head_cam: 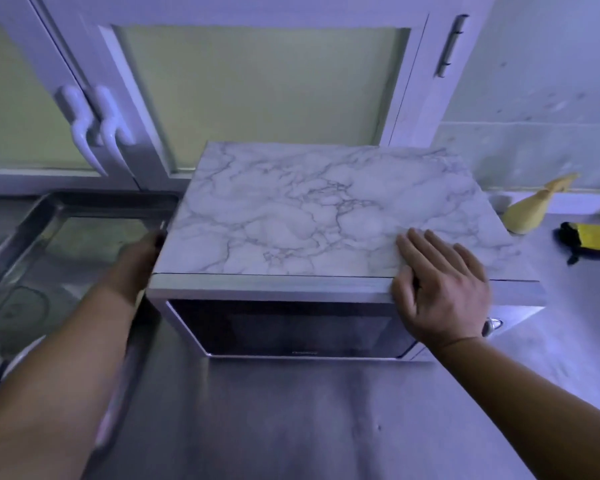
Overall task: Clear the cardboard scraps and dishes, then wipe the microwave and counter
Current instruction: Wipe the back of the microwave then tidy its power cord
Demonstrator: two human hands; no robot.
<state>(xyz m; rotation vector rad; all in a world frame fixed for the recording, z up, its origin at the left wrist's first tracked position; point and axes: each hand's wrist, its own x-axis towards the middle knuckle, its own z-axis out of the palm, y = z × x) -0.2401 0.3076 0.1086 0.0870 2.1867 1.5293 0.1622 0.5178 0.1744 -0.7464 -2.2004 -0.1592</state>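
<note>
A microwave [291, 216] sat on the worktop [291, 410], in front of cabinet doors [257, 91]. A sink [49, 258] lay to its left. To its right lay a tapered object [523, 216] and a packet [596, 237]. The left hand [142, 258] touched the microwave's left side; the right hand [440, 289] rested on its top front edge.

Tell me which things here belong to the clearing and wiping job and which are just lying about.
Job: microwave, counter, left hand against the microwave's side, right hand flat on its top.
Lying about: pale yellow object, black-and-yellow item, both on the counter right of the microwave; cabinet doors.
</note>
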